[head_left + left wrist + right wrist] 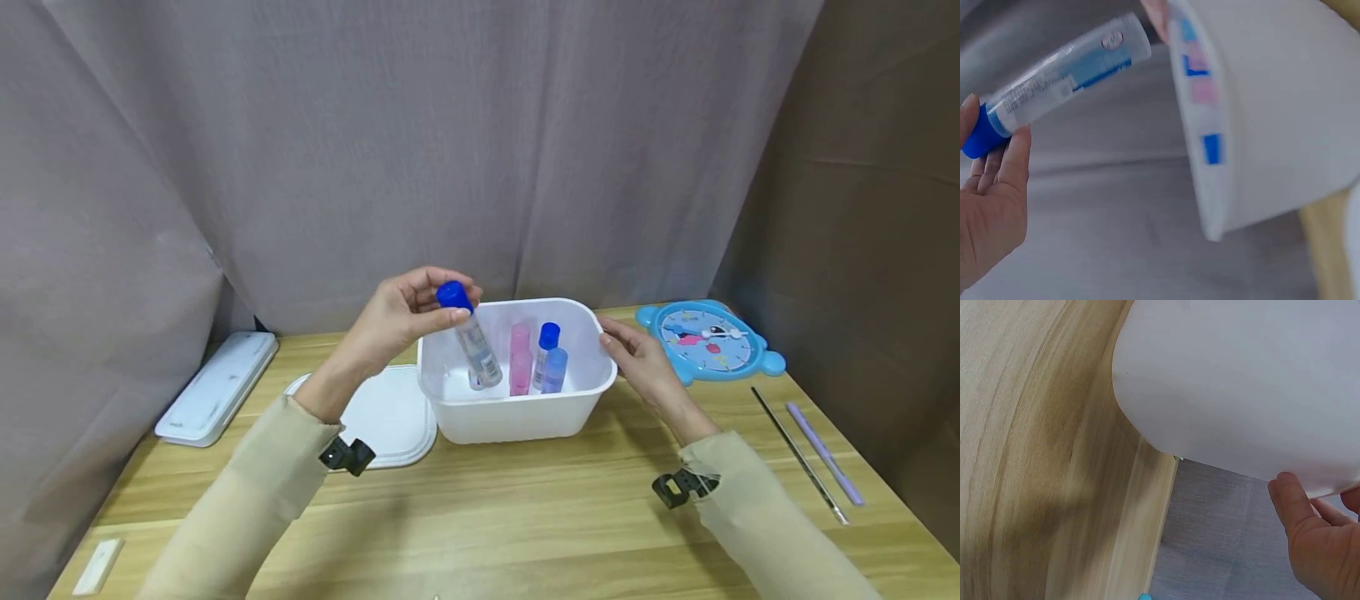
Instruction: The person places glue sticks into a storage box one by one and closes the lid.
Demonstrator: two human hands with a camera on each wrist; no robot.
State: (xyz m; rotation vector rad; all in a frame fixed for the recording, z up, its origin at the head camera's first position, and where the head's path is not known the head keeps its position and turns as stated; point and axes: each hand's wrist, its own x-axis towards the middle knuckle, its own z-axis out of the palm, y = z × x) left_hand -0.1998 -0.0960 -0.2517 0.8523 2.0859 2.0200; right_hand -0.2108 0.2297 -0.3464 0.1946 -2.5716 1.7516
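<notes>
So the left hand [401, 317] is pinching a clear tube with a blue cap [468, 337] right at the cap end, thumb and fingertips curled round the blue part, and the body of the tube is hanging down and slightly to the person's right into the white bin [517, 417]. The long axis is running from the cap up by the fingers down to the bottom end, which is sitting low inside the bin near its left wall; I can't tell whether it's actually touching the floor of the bin. In the left wrist view the tube [1063, 81] is pointing away from the palm [991, 206] toward the bin's rim [1210, 156], so the tube is lying out beyond the fingers, not tucked in the hand. The right hand [637, 358] is resting against the bin's right wall with fingers fairly straight, thumb on the rim, more steadying than gripping; the right wrist view is showing the thumb [1288, 503] just touching the bin's edge [1235, 381]. Already standing inside the bin: a pink tube [520, 358] and a bluish tube with a blue cap [550, 358], just beside each other, close to the right of the held one. The left hand is clearly the nearer one to the tube, and the bin's lid [386, 417] is lying flat on the wooden table [525, 517] just left of the bin.
</notes>
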